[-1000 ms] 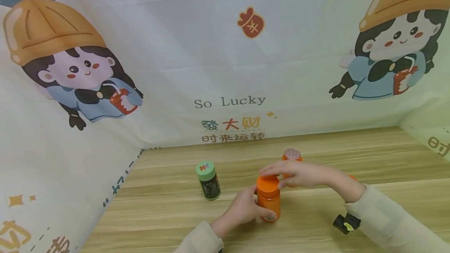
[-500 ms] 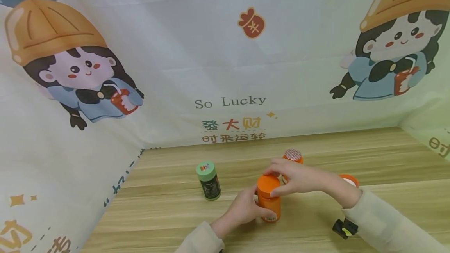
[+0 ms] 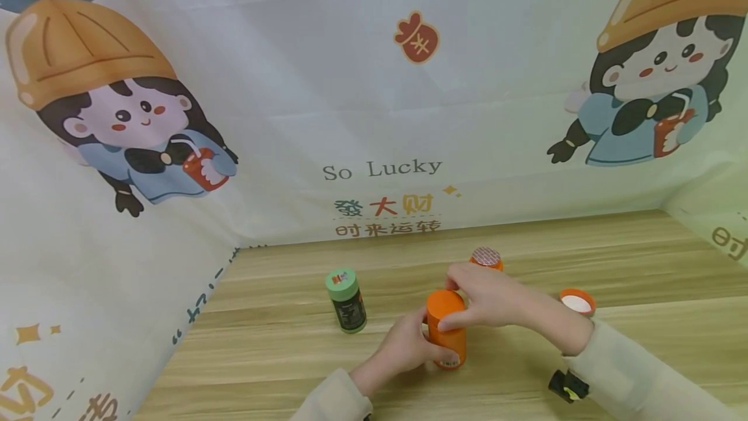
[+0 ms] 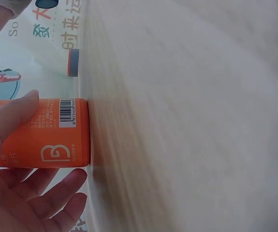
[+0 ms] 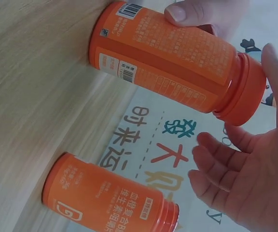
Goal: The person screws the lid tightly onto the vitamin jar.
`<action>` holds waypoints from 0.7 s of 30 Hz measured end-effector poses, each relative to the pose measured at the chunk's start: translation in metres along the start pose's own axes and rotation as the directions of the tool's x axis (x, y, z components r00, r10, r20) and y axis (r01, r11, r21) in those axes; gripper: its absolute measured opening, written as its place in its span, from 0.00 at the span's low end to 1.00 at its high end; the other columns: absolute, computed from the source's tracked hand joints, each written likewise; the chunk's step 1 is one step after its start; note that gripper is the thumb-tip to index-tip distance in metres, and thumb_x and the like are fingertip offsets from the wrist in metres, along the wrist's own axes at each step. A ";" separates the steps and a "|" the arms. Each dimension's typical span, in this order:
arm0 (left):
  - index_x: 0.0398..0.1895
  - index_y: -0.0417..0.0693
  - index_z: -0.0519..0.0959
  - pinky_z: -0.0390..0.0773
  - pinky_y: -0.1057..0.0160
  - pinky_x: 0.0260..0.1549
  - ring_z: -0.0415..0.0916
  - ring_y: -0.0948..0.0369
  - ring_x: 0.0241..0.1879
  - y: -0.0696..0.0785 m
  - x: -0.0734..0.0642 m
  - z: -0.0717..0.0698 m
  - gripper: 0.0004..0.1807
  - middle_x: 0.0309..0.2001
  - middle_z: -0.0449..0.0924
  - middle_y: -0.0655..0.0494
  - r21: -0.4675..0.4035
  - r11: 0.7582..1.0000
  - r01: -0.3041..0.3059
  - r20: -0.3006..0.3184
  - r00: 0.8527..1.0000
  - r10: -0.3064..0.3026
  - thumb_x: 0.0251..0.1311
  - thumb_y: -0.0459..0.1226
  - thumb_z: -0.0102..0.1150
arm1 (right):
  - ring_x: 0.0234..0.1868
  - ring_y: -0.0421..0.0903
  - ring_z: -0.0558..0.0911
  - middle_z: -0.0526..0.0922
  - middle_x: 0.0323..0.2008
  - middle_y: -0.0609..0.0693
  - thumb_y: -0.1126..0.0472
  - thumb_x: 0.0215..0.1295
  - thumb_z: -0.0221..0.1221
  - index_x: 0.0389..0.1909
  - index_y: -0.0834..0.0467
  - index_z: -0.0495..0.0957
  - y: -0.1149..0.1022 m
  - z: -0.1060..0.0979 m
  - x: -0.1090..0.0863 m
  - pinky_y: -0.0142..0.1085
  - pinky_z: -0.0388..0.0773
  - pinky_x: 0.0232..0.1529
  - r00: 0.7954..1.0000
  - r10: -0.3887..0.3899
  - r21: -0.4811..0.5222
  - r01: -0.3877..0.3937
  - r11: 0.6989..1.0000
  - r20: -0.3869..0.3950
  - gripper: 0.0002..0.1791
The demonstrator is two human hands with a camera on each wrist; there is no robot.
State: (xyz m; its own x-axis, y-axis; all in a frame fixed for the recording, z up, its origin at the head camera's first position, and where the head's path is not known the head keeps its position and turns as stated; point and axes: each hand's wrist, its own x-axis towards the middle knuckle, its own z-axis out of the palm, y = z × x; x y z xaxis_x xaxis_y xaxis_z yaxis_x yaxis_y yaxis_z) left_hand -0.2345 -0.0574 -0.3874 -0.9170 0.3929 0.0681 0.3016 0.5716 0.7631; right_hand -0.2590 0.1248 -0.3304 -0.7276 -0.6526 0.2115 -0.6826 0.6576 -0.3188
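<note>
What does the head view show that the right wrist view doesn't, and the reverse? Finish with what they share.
Only the head view: the green-lidded bottle, the upturned orange cap on the table and the red money-bag print.

Only the right wrist view: white Chinese lettering on the uncapped orange bottle.

Both: that uncapped bottle, the wooden tabletop, coloured wall characters, and the left hand gripping the capped orange bottle while the right hand touches its cap.

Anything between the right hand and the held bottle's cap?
Nothing visible: the right hand is at the orange cap itself. The left hand grips the capped bottle lower down; the second orange bottle stands farther back.
</note>
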 end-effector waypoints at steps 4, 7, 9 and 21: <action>0.46 0.50 0.74 0.72 0.58 0.47 0.74 0.64 0.41 0.000 0.000 0.000 0.29 0.42 0.80 0.59 0.001 1.000 0.001 -0.004 1.000 -0.001 0.36 0.40 0.75 | 0.37 0.42 0.71 0.75 0.39 0.48 0.35 0.46 0.63 0.45 0.59 0.70 0.002 -0.004 -0.003 0.35 0.71 0.37 0.999 0.010 0.072 -0.013 0.997 0.034 0.36; 0.46 0.50 0.74 0.72 0.58 0.46 0.74 0.64 0.42 0.000 0.001 0.001 0.30 0.43 0.80 0.59 0.012 1.000 0.004 -0.007 1.000 -0.004 0.36 0.41 0.75 | 0.45 0.48 0.72 0.73 0.50 0.56 0.42 0.51 0.63 0.56 0.65 0.66 0.009 -0.010 -0.006 0.43 0.72 0.44 0.995 -0.067 0.228 0.049 0.972 0.073 0.39; 0.46 0.49 0.75 0.73 0.58 0.45 0.75 0.64 0.41 0.000 0.001 0.001 0.30 0.42 0.80 0.58 0.021 1.000 0.009 -0.008 1.000 -0.008 0.35 0.41 0.75 | 0.50 0.52 0.71 0.69 0.56 0.60 0.48 0.53 0.63 0.60 0.67 0.63 0.014 -0.013 -0.008 0.45 0.71 0.49 0.983 -0.151 0.330 0.109 0.938 0.103 0.39; 0.47 0.49 0.74 0.73 0.56 0.45 0.75 0.64 0.41 0.001 0.001 0.000 0.30 0.43 0.80 0.59 0.014 0.999 0.040 0.009 0.999 -0.040 0.36 0.42 0.75 | 0.57 0.44 0.71 0.69 0.61 0.58 0.54 0.65 0.53 0.60 0.63 0.67 0.028 -0.015 -0.010 0.37 0.70 0.53 0.946 -0.282 0.389 0.203 0.899 0.158 0.26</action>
State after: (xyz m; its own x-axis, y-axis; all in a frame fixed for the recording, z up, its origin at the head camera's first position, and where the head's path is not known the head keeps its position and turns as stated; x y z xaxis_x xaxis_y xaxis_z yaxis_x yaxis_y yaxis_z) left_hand -0.2347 -0.0563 -0.3862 -0.9260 0.3762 0.0318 0.2684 0.5968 0.7561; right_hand -0.2719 0.1550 -0.3271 -0.4851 -0.8625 0.1442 -0.7341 0.3121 -0.6030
